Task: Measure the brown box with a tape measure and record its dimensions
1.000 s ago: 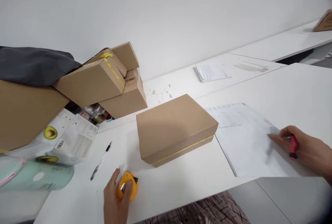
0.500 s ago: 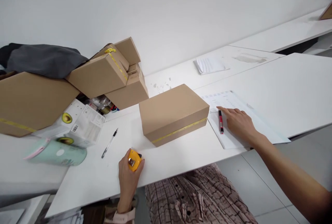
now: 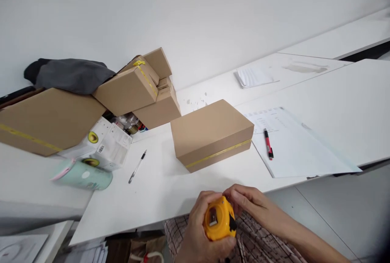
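Near the desk's front edge, my left hand (image 3: 198,230) is wrapped round a yellow tape measure (image 3: 224,220) with black trim. My right hand (image 3: 251,204) meets it from the right, fingers curled closed at the upper right edge of the case; the fingertips are partly hidden there. No pulled-out blade is visible. Just beyond both hands a closed cardboard box (image 3: 213,133) lies on the white desk, a yellow band along its front side. To its right, a red and black pen (image 3: 268,144) rests on printed sheets of paper (image 3: 298,149).
A clear pen (image 3: 137,166) lies left of the box. Farther left are a mint-green cylindrical pouch (image 3: 85,175), white cartons with avocado pictures (image 3: 114,145) and stacked cardboard boxes (image 3: 128,92) under a dark cloth (image 3: 73,74). A paper pad (image 3: 254,76) sits near the wall.
My left hand has brought the tape measure rightward and closer to my body. My right hand has left the papers and come over to the tape measure. The view has shifted slightly.
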Demonstrator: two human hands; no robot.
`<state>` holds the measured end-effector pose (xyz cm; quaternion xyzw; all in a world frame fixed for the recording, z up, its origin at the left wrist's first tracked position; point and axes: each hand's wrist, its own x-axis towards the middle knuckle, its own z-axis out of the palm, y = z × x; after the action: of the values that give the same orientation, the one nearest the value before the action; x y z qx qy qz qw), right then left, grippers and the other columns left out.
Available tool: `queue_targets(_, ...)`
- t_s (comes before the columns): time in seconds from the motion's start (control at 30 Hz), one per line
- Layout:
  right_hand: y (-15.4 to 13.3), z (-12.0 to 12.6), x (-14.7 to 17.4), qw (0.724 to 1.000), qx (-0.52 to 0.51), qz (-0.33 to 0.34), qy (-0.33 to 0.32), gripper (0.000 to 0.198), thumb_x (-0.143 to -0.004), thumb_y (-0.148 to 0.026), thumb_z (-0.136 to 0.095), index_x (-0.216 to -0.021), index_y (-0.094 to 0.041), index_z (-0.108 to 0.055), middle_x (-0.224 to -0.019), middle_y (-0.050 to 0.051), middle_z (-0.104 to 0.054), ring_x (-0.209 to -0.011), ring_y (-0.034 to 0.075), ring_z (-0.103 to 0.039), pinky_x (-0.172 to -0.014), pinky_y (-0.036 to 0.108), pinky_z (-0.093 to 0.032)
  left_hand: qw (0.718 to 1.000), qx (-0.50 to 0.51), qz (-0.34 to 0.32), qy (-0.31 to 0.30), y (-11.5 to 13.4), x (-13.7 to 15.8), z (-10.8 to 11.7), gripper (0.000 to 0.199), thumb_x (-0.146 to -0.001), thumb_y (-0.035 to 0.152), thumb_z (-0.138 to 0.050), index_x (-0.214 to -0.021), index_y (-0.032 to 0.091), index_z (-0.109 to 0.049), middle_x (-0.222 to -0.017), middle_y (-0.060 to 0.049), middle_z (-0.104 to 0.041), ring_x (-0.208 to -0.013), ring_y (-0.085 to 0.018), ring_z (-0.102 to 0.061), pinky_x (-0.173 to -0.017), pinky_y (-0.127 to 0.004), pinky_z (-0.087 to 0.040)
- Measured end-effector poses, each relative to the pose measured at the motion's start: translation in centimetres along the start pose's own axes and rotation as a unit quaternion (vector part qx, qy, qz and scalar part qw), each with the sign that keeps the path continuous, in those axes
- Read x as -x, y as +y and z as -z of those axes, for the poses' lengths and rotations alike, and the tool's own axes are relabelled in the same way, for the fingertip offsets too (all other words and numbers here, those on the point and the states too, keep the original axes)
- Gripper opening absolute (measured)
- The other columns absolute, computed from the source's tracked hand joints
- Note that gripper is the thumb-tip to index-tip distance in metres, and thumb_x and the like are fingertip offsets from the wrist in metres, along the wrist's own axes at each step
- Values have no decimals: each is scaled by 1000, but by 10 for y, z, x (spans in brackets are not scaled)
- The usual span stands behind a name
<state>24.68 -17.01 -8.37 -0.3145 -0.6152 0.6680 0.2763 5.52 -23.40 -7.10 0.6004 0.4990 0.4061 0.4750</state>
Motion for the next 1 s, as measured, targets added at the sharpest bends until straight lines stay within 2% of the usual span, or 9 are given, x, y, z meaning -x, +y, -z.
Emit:
queue_targets(0.1,-8,5,-1,1000,1,11,-4,42,-94,-62,-55,-86,-20,-55,-75,-2,-52,-68,13,-45,-62,28,-39,998,35,46,-7,9,-1,7,79,-61,37,-83,-133,29,-52,-118,-7,-60,-86,-21,-61,-75,-33,-54)
queue_targets(0.2,-29,22,-7,1000,-2,22,3,43,-88,-62,-64,-81,-22,-49,-68,-5,-47,-59,11,-39,-53,25,-34,998,66,22,10,26,-5,27,79,-66,42,-84,-135,30,-48,-128,-9,-56,-86,-19,-62,-71,-30,-54)
queue_targets(0.27,-52,46,-18,999,-3,37,38,45,-86,-64,-65,-76,-23,-50,-65,-4,-49,-55,10,-41,-49,24,-35,995,70,-26,60,42,-13,53,72,-72,47,-80,-134,29,-49,-128,-9,-56,-83,-18,-63,-68,-29,-55)
queue_targets(0.37,-91,96,-46,977,9,92,190,46,-86,-62,-66,-70,-21,-52,-60,-4,-48,-54,10,-42,-49,24,-35,986,30,-78,144,66,-30,106,65,-78,50,-73,-134,26,-50,-121,-9,-60,-72,-16,-64,-58,-26,-53)
queue_targets(0.43,-109,128,-67,962,-18,118,244,44,-88,-57,-66,-69,-20,-51,-59,-5,-45,-54,8,-41,-50,24,-32,982,19,-70,176,76,-42,142,60,-81,49,-69,-133,24,-51,-118,-9,-62,-69,-17,-67,-52,-25,-49)
queue_targets(0.53,-117,158,-94,957,-26,83,278,39,-94,-47,-60,-70,-20,-47,-63,-6,-38,-58,5,-41,-54,25,-29,981,15,-30,190,78,-53,184,55,-84,47,-66,-130,19,-53,-117,-9,-64,-69,-19,-70,-51,-25,-47)
queue_targets(0.77,-80,169,-137,956,22,-6,293,48,-78,-60,-74,-68,-18,-53,-64,-3,-47,-59,9,-42,-53,26,-32,987,2,57,150,52,-73,240,54,-87,47,-65,-130,17,-54,-122,-12,-66,-71,-20,-69,-53,-28,-48)
queue_targets(0.87,-73,168,-145,951,102,-55,287,50,-76,-67,-72,-71,-20,-57,-70,0,-55,-66,14,-49,-55,27,-35,989,7,62,135,47,-88,246,53,-88,48,-63,-130,16,-54,-118,-12,-68,-70,-21,-70,-53,-28,-47)
queue_targets(1.0,-79,160,-147,942,221,-53,245,51,-80,-71,-64,-70,-22,-54,-74,0,-56,-70,16,-52,-58,27,-38,993,9,57,106,48,-110,237,53,-90,48,-61,-132,17,-52,-118,-12,-68,-69,-21,-70,-52,-27,-45)
